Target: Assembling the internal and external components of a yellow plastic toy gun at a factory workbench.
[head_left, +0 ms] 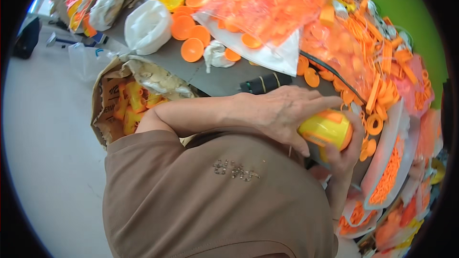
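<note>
Both of my hands are around a rounded yellow plastic part [326, 129] with orange at its end and side, held close to my chest. My left hand [287, 112] reaches across from the left, thumb below the part and fingers over its top. On the other side, my right hand [345, 150] cups it with bent fingers. A black cylindrical tool [264, 83] with tan bands round it lies on the table just beyond my left wrist. Small orange rings [374, 124] and discs lie to the right of my right hand.
A brown paper sack [106, 100] of yellow-orange parts stands at my left. On the grey table [205, 74] are an open white bag [147, 27], orange cups [192, 50] and a clear bag of orange pieces [267, 5]. A tray of orange bits [386, 177] is at right.
</note>
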The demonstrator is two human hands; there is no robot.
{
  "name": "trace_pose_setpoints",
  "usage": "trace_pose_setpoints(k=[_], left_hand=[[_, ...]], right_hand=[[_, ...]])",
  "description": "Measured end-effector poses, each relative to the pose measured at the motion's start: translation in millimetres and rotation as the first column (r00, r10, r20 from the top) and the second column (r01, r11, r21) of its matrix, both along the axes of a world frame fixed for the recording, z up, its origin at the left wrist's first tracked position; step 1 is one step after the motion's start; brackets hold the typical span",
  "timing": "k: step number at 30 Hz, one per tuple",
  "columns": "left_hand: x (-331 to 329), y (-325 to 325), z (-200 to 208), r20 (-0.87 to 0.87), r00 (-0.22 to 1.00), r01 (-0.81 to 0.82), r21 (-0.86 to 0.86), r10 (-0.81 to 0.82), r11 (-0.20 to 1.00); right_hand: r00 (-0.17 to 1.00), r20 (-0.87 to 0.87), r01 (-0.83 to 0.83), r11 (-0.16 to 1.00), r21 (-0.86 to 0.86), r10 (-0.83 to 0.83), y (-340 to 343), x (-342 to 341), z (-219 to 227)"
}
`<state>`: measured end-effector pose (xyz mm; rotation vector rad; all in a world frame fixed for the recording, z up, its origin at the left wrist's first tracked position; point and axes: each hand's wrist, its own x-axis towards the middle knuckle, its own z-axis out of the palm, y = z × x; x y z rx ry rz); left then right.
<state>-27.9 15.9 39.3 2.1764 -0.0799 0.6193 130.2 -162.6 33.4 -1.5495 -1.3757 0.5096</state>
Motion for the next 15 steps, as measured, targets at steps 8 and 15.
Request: trace_pose_setpoints(k=[8, 15], left_hand=[[-63.4, 20.3, 18.5, -0.207, 0.978, -0.002, -0.129, -0.025, 0.992], [-222.9, 62.7, 34.8, -0.602, 0.792, -0.539, -0.615, 0.099, 0.576]], right_hand=[[0.893, 0.273, -0.404, 0.905, 0.138, 0.357, 72.6, -44.3, 17.8], [0.848, 0.246, -0.502, 0.860, 0.092, 0.469, 98.7, -65.0, 17.2]])
